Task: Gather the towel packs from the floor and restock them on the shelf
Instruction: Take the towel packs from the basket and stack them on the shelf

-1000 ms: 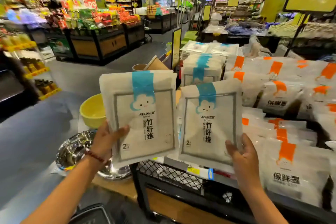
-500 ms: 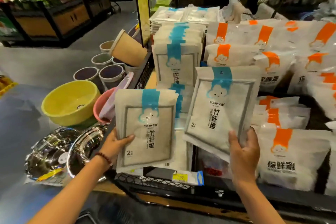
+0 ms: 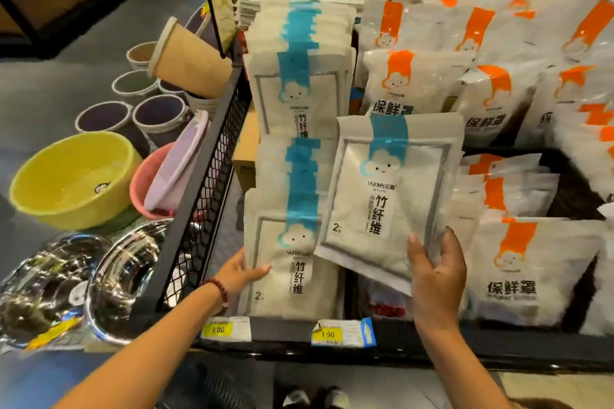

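Towel pack [image 3: 292,276] hides left hand [image 3: 237,272] fingers; tilted pack [image 3: 392,189] partly hides right hand [image 3: 435,276].

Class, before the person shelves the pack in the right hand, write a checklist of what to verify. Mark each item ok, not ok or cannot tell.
1. Grip of left hand on left towel pack: ok, thumb across its front.
2. The left towel pack lines up with the blue-stripe row: ok.
3. Grip of right hand on right towel pack: ok, fingers curled round its lower corner.
4. The right towel pack is square with the row: not ok, it is tilted and overlaps the left one.
5. Free slot in the row for it: cannot tell.
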Demonstrator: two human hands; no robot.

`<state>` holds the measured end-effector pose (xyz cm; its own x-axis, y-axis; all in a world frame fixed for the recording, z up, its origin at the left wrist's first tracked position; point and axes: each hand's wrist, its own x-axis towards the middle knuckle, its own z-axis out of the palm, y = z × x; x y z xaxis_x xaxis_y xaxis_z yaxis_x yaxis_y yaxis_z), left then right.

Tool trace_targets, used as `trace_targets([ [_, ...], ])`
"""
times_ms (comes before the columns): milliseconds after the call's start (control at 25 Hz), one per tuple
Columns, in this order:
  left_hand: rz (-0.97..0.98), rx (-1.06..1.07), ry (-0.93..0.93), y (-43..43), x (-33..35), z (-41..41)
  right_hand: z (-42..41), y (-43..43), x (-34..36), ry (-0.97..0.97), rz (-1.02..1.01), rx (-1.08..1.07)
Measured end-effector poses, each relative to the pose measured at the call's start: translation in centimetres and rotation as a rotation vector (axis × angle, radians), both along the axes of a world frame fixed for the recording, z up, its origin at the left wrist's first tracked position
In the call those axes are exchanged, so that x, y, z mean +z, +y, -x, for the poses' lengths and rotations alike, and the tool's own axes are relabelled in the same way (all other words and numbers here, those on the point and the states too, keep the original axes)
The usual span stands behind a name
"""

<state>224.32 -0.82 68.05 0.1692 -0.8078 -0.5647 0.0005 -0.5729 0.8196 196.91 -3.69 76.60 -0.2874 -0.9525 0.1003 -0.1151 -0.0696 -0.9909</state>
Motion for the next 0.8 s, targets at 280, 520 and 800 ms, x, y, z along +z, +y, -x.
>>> trace_targets([
  [280,-0.237,-0.342,-0.77,-1.1,-0.6,0.6,-0.3,-0.4,-1.1,-0.035,-0.059,0.044],
  [520,-0.342,-0.595,-0.925,-0.5,0.0,0.3,-1.9,-0.4,-1.4,-0.095,-0.08,0.127],
  [800,0.469,-0.01,-1.353,2.5,3.3,-7.2,-5.7,0.1,-4.0,-0.075,-0.278,0.361],
])
